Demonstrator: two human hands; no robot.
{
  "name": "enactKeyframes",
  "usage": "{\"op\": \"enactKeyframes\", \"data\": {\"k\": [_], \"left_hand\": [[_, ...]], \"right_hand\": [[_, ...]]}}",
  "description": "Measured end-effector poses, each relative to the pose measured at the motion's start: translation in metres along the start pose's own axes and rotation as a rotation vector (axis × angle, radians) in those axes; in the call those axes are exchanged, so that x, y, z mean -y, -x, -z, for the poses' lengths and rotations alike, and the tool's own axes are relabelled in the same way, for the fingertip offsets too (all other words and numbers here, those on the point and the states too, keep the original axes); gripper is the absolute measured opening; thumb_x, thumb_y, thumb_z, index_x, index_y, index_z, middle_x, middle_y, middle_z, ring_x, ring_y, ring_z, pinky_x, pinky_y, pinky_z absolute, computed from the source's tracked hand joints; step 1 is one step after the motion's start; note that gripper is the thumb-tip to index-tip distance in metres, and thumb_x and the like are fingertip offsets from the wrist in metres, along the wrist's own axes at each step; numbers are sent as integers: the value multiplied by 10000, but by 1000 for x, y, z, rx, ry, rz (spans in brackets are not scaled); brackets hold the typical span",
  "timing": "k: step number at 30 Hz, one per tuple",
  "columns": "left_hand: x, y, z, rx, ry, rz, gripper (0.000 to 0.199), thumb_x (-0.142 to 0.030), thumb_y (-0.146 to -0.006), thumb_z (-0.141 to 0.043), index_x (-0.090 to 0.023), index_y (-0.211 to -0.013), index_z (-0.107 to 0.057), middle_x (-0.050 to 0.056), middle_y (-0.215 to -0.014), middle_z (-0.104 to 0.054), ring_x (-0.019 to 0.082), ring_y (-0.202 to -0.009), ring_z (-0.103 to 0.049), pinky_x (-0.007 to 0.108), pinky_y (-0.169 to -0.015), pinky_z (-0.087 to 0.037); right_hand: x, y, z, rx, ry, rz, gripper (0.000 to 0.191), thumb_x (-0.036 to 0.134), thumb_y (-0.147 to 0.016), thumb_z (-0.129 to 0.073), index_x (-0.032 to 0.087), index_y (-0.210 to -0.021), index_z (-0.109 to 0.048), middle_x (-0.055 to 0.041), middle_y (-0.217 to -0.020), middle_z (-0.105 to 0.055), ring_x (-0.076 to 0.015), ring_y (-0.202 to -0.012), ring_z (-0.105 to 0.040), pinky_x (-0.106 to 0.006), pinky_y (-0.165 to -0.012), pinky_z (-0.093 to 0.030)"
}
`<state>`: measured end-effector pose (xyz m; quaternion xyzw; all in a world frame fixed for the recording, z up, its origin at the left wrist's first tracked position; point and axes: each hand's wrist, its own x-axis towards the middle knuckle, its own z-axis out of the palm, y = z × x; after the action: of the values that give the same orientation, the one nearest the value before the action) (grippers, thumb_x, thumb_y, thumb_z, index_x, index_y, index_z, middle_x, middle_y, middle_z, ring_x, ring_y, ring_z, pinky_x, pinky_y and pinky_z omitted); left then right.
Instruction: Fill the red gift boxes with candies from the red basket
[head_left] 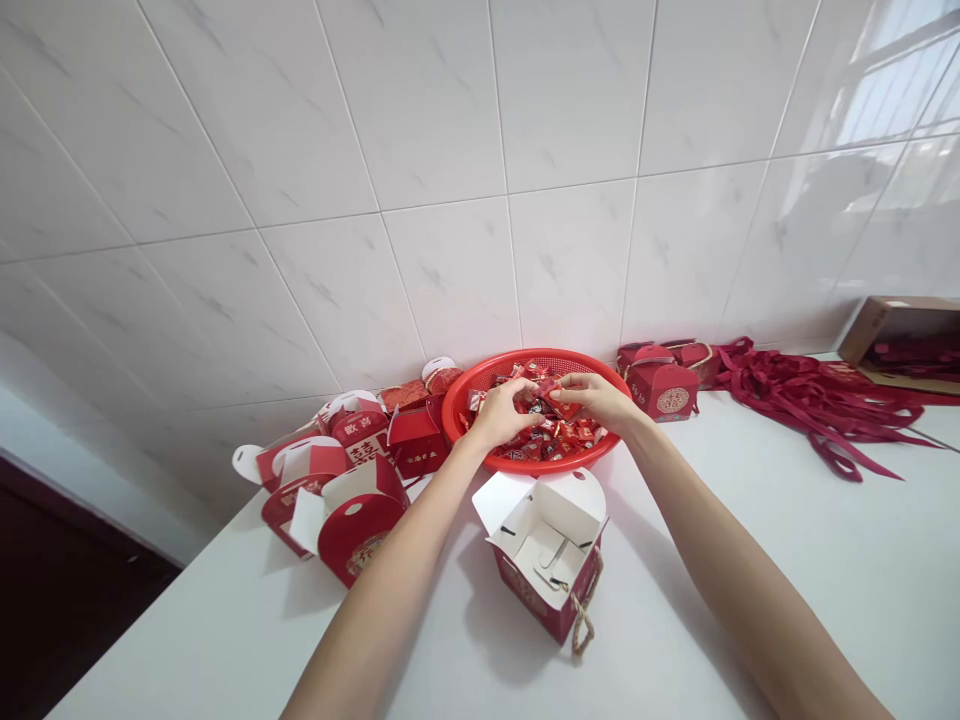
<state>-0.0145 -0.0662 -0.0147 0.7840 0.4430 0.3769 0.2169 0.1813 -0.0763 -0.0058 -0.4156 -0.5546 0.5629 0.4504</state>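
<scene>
Both my hands are over a red plastic basket point(457, 436) filled with red-wrapped candies point(559, 440). My left hand point(504, 412) reaches in from the left, its thumb and curled fingers apart, with candies between and below them. From the right, my right hand point(596, 400) pinches a red-wrapped candy point(551, 388) between thumb and fingers, close to my left fingertips. In front of the basket, between my forearms, stands an open dark red gift box point(536, 595) with a white inside. Its flaps are up, and a twisted rope handle point(583, 620) hangs at its right side.
Several red gift boxes point(364, 535), some with open flaps, crowd the left of the white table point(480, 660). More boxes point(664, 390) stand right of the basket, beside a heap of dark red ribbons point(810, 410). A cardboard box point(862, 335) lies far right. The tiled wall point(570, 260) rises behind.
</scene>
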Motion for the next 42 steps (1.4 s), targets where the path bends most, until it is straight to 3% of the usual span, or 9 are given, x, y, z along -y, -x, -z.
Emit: {"op": "enactKeyframes", "data": {"k": [4, 8, 10, 13, 24, 30, 35, 39, 42], "left_hand": [[-1, 1, 0, 14, 65, -1, 477, -186, -630, -832, -201, -1081, -680, 55, -1096, -736, 249, -1039, -677, 368, -947, -519], [-3, 0, 2, 6, 108, 37, 489, -349, -661, -836, -188, -1104, -704, 100, -1195, -717, 281, -1112, -654, 393, -986, -496], [-2, -1, 3, 12, 134, 52, 374, -463, -760, -738, -176, -1000, -739, 91, -1086, -750, 274, -1030, -673, 395, -949, -506], [0, -1, 4, 21, 183, 47, 381, -534, -823, -632, -171, -831, -748, 49, -861, -753, 242, -865, -673, 369, -852, -528], [-1, 1, 5, -67, 329, 43, 464, -607, -791, -628, -150, -828, -705, 12, -770, -672, 176, -765, -615, 291, -726, -512], [6, -3, 5, -149, 419, 34, 399, -540, -746, -711, -157, -862, -714, 62, -926, -739, 213, -925, -666, 335, -874, -521], [15, -7, 4, -184, 429, 59, 381, -492, -697, -765, -152, -863, -728, 76, -910, -762, 228, -908, -690, 369, -882, -536], [12, -6, 3, -20, 306, 35, 310, -456, -724, -765, -163, -826, -758, 72, -904, -780, 247, -911, -699, 383, -892, -535], [8, -5, 1, 101, 275, 22, 290, -397, -745, -759, -156, -906, -766, 84, -946, -782, 253, -924, -704, 390, -902, -530]], "right_hand": [[-1, 0, 0, -20, 37, 41, 266, 251, -618, -846, 173, -765, -638, -1, -663, -651, -117, -562, -576, -237, -501, -428], [0, 1, 0, -74, 32, 97, 306, 293, -582, -843, 178, -774, -634, -1, -718, -669, -124, -631, -584, -246, -553, -447], [1, 1, -1, -102, 19, 107, 328, 322, -572, -845, 182, -776, -630, 0, -729, -670, -135, -659, -594, -252, -567, -454], [2, 2, -1, -117, -17, 104, 365, 344, -549, -860, 184, -787, -634, -2, -739, -675, -148, -688, -606, -260, -584, -464], [-2, 0, 1, -22, -132, 120, 441, 393, -530, -910, 182, -838, -675, -27, -857, -710, -166, -781, -655, -257, -639, -496], [3, 4, -1, -20, -95, 71, 393, 345, -544, -899, 191, -800, -643, 7, -761, -687, -134, -709, -622, -239, -601, -473], [2, 1, 0, -35, -70, 41, 352, 316, -546, -888, 184, -778, -658, 3, -746, -674, -139, -711, -610, -247, -592, -469], [-1, -3, 3, -150, -181, 86, 351, 294, -542, -886, 194, -790, -659, -6, -825, -695, -135, -737, -615, -239, -600, -462], [0, -1, 2, -59, -126, 56, 336, 291, -552, -879, 189, -779, -653, 11, -727, -668, -119, -653, -585, -236, -569, -437]]}}
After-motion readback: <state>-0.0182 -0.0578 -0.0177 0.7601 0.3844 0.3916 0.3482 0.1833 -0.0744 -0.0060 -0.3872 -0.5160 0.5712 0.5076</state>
